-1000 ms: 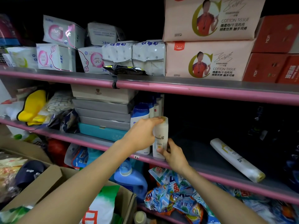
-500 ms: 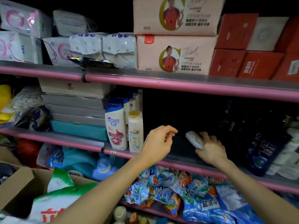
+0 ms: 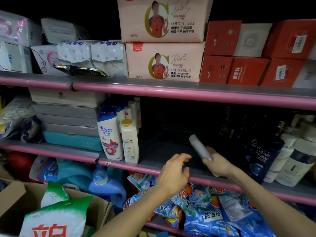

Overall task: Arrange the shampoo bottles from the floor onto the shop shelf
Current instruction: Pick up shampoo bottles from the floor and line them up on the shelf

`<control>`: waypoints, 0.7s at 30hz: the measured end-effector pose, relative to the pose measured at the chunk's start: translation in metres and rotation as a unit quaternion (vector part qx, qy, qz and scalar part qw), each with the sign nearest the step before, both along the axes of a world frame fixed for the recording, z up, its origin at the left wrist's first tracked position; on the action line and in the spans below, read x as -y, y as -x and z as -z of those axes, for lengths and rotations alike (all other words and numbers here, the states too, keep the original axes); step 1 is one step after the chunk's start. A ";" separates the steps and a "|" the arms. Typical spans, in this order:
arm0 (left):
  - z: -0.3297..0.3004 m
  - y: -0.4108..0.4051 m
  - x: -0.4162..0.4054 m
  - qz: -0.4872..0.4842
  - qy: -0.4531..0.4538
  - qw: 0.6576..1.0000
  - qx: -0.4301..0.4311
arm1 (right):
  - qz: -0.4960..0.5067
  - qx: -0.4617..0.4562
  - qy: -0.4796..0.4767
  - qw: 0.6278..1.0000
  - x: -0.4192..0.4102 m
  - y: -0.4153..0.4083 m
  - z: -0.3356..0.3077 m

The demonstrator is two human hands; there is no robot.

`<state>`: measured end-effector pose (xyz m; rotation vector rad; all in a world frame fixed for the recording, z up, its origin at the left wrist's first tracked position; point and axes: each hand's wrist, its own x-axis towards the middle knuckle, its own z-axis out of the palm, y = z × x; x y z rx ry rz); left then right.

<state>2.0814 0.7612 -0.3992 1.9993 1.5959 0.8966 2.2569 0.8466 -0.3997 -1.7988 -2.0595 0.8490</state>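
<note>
A white Pantene shampoo bottle (image 3: 130, 141) with a gold cap stands upright on the middle shelf (image 3: 153, 152), beside a Head & Shoulders bottle (image 3: 109, 134). My right hand (image 3: 216, 161) grips the lower end of a white tube-shaped bottle (image 3: 198, 147), tilted up over the dark bare stretch of shelf. My left hand (image 3: 172, 173) hovers at the shelf's pink front rail with loosely curled fingers and holds nothing. Dark Clear bottles (image 3: 259, 156) and white pump bottles (image 3: 290, 161) stand at the right of the shelf.
Stacked grey and teal boxes (image 3: 68, 124) fill the shelf's left. Tissue packs (image 3: 164, 60) and red boxes (image 3: 248, 71) sit on the shelf above. Detergent bags (image 3: 196, 207) and a blue jug (image 3: 106, 189) lie below. A cardboard box (image 3: 15, 199) stands at lower left.
My hands let go of the Pantene bottle, which now stands on the shelf. My right hand reached right, took the lying white bottle and lifted its far end. The view shifted right.
</note>
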 end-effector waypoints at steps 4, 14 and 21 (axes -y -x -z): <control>0.001 0.001 0.014 -0.010 -0.064 0.998 -0.016 | 0.121 -0.493 0.232 0.830 0.038 0.007 -0.041; -0.030 0.029 0.061 0.009 -0.180 0.983 0.039 | -0.049 -0.563 0.450 0.692 0.150 0.024 -0.093; -0.018 0.051 0.095 -0.034 -0.004 0.987 0.159 | 0.046 -0.363 0.179 0.913 0.166 0.055 -0.085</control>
